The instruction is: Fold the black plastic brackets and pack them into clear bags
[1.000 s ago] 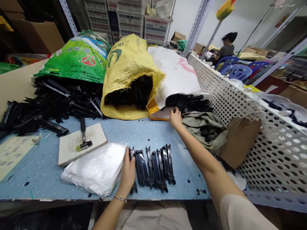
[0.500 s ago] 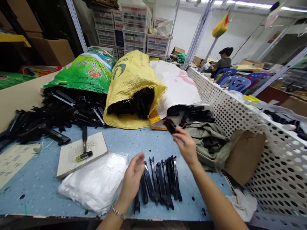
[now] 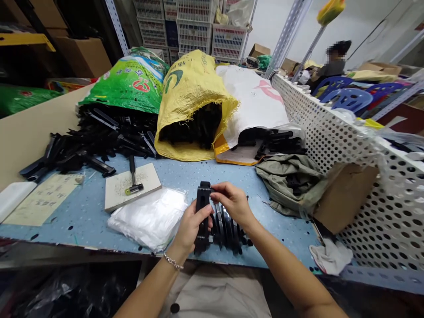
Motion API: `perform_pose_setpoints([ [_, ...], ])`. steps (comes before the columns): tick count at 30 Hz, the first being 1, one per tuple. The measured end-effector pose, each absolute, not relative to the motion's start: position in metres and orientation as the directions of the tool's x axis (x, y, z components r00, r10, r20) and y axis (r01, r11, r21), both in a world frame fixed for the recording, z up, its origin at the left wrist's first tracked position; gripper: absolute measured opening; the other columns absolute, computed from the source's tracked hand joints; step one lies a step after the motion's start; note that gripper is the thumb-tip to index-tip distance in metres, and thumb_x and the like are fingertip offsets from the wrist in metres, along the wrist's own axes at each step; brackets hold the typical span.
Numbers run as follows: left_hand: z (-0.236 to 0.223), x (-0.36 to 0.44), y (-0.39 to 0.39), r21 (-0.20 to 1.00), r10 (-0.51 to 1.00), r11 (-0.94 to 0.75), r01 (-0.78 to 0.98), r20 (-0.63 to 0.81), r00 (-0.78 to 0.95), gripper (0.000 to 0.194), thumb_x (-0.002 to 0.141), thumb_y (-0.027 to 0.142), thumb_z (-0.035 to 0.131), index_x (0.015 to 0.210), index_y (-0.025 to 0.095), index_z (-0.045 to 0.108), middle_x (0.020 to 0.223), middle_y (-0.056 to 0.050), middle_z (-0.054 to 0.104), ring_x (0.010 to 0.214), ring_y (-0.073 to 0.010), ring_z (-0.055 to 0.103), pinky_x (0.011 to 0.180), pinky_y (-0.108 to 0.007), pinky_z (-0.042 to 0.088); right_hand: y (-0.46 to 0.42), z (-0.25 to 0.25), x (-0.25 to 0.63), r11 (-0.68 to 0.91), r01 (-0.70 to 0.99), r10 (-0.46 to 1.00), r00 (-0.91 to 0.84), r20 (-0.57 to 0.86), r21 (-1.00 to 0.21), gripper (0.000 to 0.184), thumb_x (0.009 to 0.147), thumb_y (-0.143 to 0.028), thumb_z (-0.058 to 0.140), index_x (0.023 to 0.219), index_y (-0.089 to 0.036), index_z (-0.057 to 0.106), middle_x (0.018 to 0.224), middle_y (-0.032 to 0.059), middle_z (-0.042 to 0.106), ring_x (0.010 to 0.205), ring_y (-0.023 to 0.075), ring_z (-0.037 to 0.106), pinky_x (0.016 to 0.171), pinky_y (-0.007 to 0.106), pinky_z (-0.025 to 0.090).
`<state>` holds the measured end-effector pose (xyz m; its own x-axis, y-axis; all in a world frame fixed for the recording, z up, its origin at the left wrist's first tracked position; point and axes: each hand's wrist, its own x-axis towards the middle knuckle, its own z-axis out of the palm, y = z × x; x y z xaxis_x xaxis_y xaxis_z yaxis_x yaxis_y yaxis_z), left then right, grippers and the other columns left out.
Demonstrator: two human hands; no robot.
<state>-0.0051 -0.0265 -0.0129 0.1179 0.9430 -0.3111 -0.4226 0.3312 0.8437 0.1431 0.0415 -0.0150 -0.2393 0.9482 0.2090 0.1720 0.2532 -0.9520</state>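
My left hand (image 3: 189, 226) is wrapped round a long black plastic part (image 3: 202, 201), its thumb across the front. The part stands nearly upright above the table's near edge. My right hand (image 3: 234, 204) is closed in a pinch at the part's upper right side; anything smaller between those fingertips is hidden. Below and behind the right hand lies a row of similar black strips (image 3: 228, 227), partly covered by it. Left of my left hand is a stack of clear plastic bags (image 3: 149, 218).
A hammer (image 3: 133, 174) rests on a pale board (image 3: 112, 194). Behind it, a heap of black parts (image 3: 79, 148) spills from a green sack (image 3: 122, 86). Yellow (image 3: 188, 84) and white (image 3: 255, 97) sacks stand farther back. A perforated panel (image 3: 331, 132) bounds the right. Someone sits beyond it.
My right hand has come down and left from near the white sack, bringing a black part. My left hand has lifted from beside the row and now grips a part. The view has tilted down.
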Motion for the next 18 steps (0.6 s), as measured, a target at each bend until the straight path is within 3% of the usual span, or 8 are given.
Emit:
perform_pose_setpoints([
  [2,-0.015,-0.009,-0.028,0.847,0.946,0.318,-0.427,-0.315,0.080,0.033,0.070,0.039,0.074,0.089,0.015,0.061,0.074,0.001,0.062,0.049,-0.0072,0.053,0.048,-0.020,0.043,0.043,-0.014,0.134,0.103,0.097,0.959,-0.274,0.073,-0.990,0.027,0.082,-0.044,0.065,0.089,-0.018,0.065,0.069,0.0000,0.065,0.059,0.0135,0.062,0.060,0.029,0.054],
  [4,-0.017,-0.017,-0.027,0.821,0.941,0.316,-0.475,-0.334,0.048,0.034,0.070,0.038,0.074,0.092,0.015,0.061,0.073,0.001,0.061,0.049,-0.0068,0.053,0.048,-0.019,0.043,0.034,-0.011,0.128,0.093,0.071,0.948,-0.311,0.067,-0.993,0.026,0.084,-0.043,0.062,0.091,-0.018,0.064,0.073,0.0008,0.066,0.063,0.0137,0.064,0.063,0.030,0.055],
  [7,-0.019,-0.029,-0.024,0.733,0.922,0.332,-0.594,-0.384,0.041,0.041,0.071,0.037,0.073,0.103,0.014,0.060,0.072,0.001,0.061,0.050,-0.0070,0.054,0.048,-0.019,0.043,0.004,-0.009,0.127,0.388,0.144,0.817,-0.510,0.268,-0.910,0.023,0.086,-0.036,0.063,0.104,-0.021,0.063,0.094,0.0052,0.068,0.085,0.0169,0.066,0.078,0.033,0.055],
  [9,-0.019,-0.035,-0.023,0.663,0.908,0.363,-0.654,-0.408,0.090,0.045,0.071,0.036,0.073,0.107,0.014,0.058,0.073,0.001,0.060,0.050,-0.0073,0.053,0.046,-0.019,0.042,-0.019,-0.011,0.127,0.629,0.209,0.671,-0.633,0.386,-0.749,0.021,0.089,-0.028,0.059,0.108,-0.022,0.062,0.101,0.0078,0.067,0.095,0.0192,0.064,0.083,0.034,0.054],
  [11,-0.018,-0.037,-0.023,0.614,0.893,0.407,-0.676,-0.422,0.153,0.043,0.072,0.035,0.072,0.106,0.014,0.057,0.073,0.001,0.059,0.050,-0.0074,0.053,0.043,-0.018,0.040,-0.037,-0.015,0.127,0.768,0.280,0.593,-0.651,0.474,-0.576,0.019,0.092,-0.022,0.052,0.110,-0.021,0.061,0.100,0.0093,0.067,0.096,0.0199,0.063,0.080,0.033,0.055],
  [14,-0.015,-0.032,-0.027,0.597,0.877,0.446,-0.667,-0.441,0.191,0.040,0.073,0.035,0.072,0.104,0.014,0.057,0.073,0.001,0.058,0.049,-0.0067,0.051,0.042,-0.018,0.039,-0.049,-0.021,0.125,0.802,0.348,0.586,-0.615,0.527,-0.486,0.019,0.094,-0.020,0.049,0.110,-0.020,0.059,0.096,0.0095,0.067,0.091,0.0193,0.065,0.075,0.032,0.056],
  [18,-0.006,-0.025,-0.036,0.722,0.925,0.320,-0.613,-0.378,0.038,0.042,0.071,0.034,0.074,0.104,0.016,0.057,0.074,0.003,0.058,0.051,-0.0060,0.051,0.045,-0.018,0.040,-0.053,-0.021,0.128,0.759,0.289,0.627,-0.565,0.537,-0.583,0.016,0.093,-0.021,0.053,0.109,-0.019,0.057,0.093,0.0079,0.066,0.089,0.0172,0.065,0.076,0.030,0.056],
])
